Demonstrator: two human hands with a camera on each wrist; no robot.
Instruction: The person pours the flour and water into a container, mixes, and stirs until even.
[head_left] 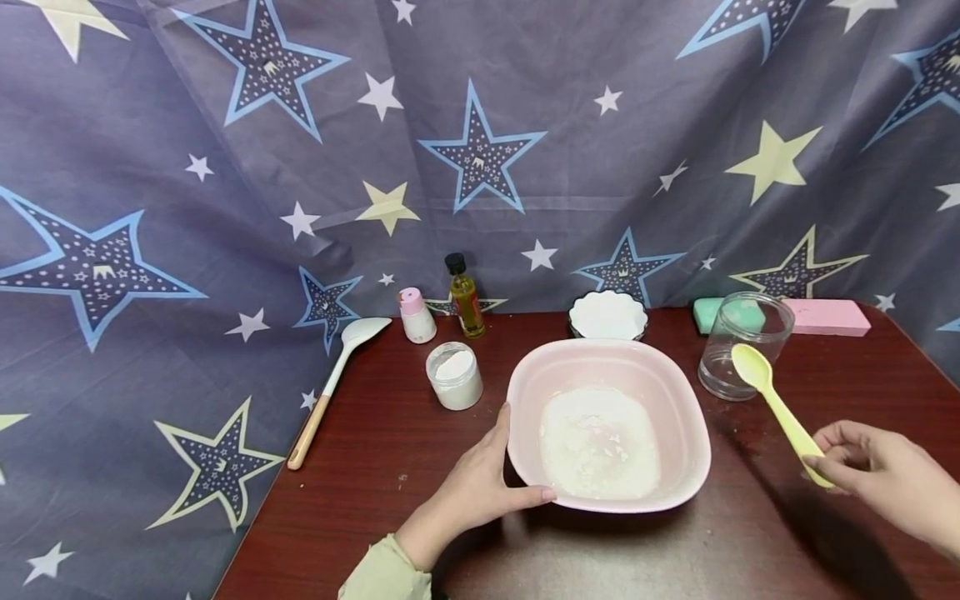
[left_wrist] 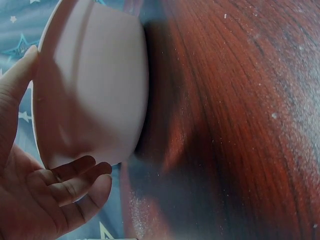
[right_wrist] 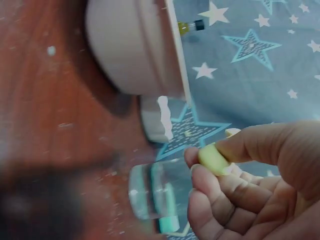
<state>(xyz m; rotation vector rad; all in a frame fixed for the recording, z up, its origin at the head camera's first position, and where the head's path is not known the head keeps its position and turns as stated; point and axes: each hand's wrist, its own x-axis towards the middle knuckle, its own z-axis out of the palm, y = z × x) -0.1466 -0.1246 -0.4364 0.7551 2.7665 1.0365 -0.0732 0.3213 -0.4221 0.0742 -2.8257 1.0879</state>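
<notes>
Powder [head_left: 600, 446] lies in the pink bowl [head_left: 678, 400] at mid-surface, where our left hand [head_left: 472, 483] cups the near rim, fingers loosely spread. Rightward, our right hand [head_left: 873, 471] pinches the yellow spoon [head_left: 772, 400] by its handle tip; we judge a loose pinch could drop it against the glass jar [head_left: 742, 342].

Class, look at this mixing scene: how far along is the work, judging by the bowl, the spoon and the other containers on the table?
Done: white powder already lies in the pink bowl. In hand: the left hand steadies the bowl's rim, while the right hand pinches the yellow spoon, which looks empty, above the table. Probably left: the oil bottle stands capped, and the white spatula lies untouched, so mixing seems not yet begun.
</notes>
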